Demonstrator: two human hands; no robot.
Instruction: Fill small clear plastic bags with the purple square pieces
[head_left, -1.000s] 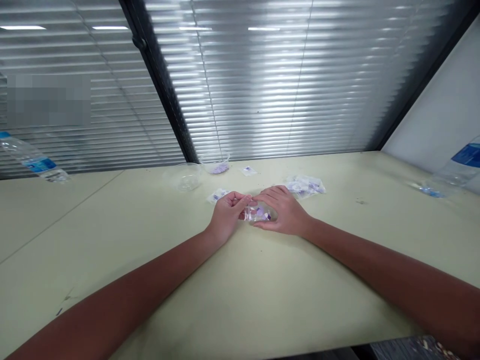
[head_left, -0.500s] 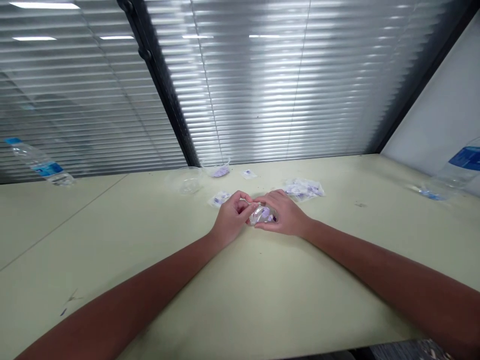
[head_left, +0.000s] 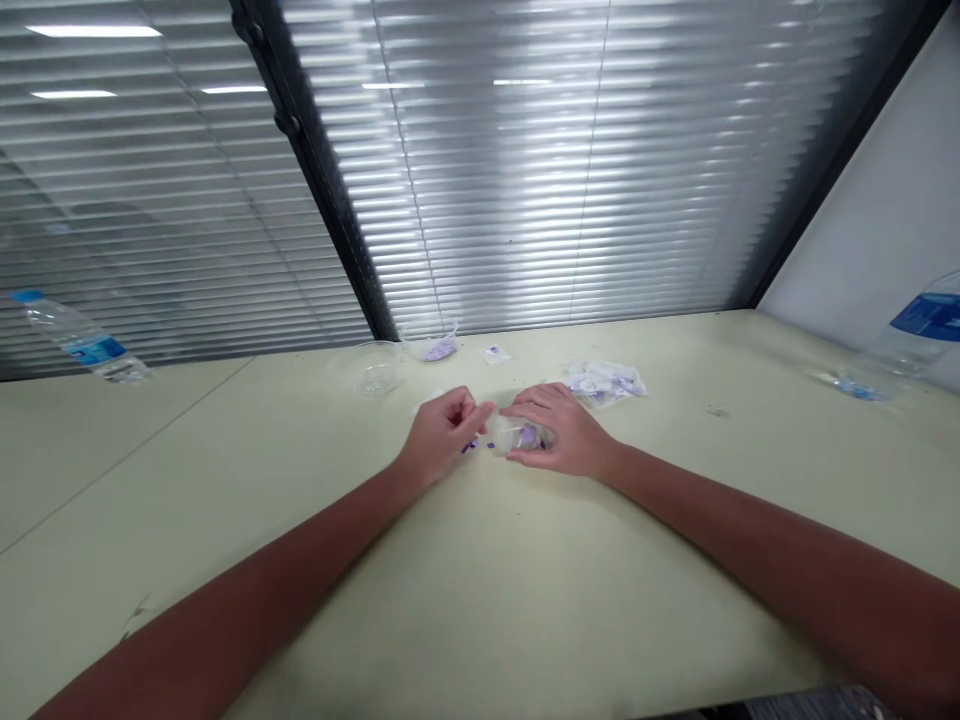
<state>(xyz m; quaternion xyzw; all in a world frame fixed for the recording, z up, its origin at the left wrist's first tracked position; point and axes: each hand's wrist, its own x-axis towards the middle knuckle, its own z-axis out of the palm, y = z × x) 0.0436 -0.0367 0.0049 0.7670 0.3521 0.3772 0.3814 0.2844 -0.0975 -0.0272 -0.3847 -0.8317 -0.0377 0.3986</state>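
My right hand [head_left: 559, 430] is wrapped round a small clear plastic container [head_left: 507, 432] that lies tilted on the table, its end towards the left. Purple and white bits [head_left: 529, 436] show through its wall. Close by on the left, my left hand [head_left: 444, 430] has its fingers curled and thumb pressed in, apart from the container. Whatever it pinches is hidden. Small dark purple pieces [head_left: 469, 445] show just under its fingertips, between the two hands. A pale packet [head_left: 427, 399] is mostly covered behind the left hand.
Behind the hands lie a clear bag of purple-white packets [head_left: 606, 380], a single packet [head_left: 496, 354], a bowl with purple bits [head_left: 438, 349] and a clear plastic dish [head_left: 377, 378]. A water bottle [head_left: 94, 345] stands far left, a large bottle [head_left: 911, 335] far right. Blinds [head_left: 510, 200] rise behind the table.
My left hand has moved left and slightly down, away from the container. Dark purple pieces now show between the hands. My right hand stays round the container.
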